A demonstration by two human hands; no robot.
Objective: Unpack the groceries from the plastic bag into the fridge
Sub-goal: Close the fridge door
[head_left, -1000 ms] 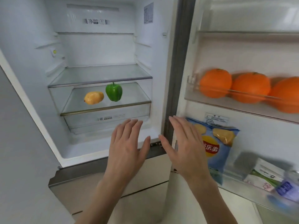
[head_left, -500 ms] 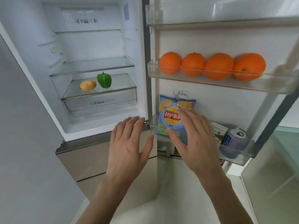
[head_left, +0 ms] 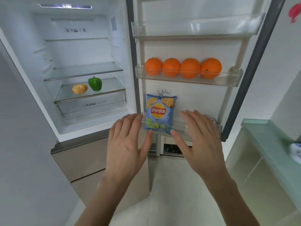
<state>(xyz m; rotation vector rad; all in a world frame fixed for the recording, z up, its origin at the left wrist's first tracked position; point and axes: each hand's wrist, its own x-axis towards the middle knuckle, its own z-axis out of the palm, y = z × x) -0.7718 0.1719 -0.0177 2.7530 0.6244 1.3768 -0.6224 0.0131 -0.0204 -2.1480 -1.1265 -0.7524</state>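
The fridge stands open. A green pepper (head_left: 95,84) and a yellow mango (head_left: 79,89) lie on the glass lid of its drawer (head_left: 91,104). On the open door, several oranges (head_left: 182,68) line the middle door shelf (head_left: 228,80). A blue chip bag (head_left: 160,113) stands upright in the lower door shelf (head_left: 179,128). My left hand (head_left: 127,144) and my right hand (head_left: 197,141) hover in front of that shelf with fingers straight, one on each side of the bag, holding nothing. My right hand hides the items at the shelf's right end.
The top door shelf (head_left: 195,32) and the glass shelf (head_left: 84,70) inside the fridge hold nothing. Beige lower drawers (head_left: 84,160) sit below the open compartment. A glass-topped counter (head_left: 268,136) stands at the right with a blue-white object (head_left: 295,151) on it.
The view has swung right and back, bringing the whole door into sight. My right hand moved off the chip bag to its right; both hands stay empty with fingers straight.
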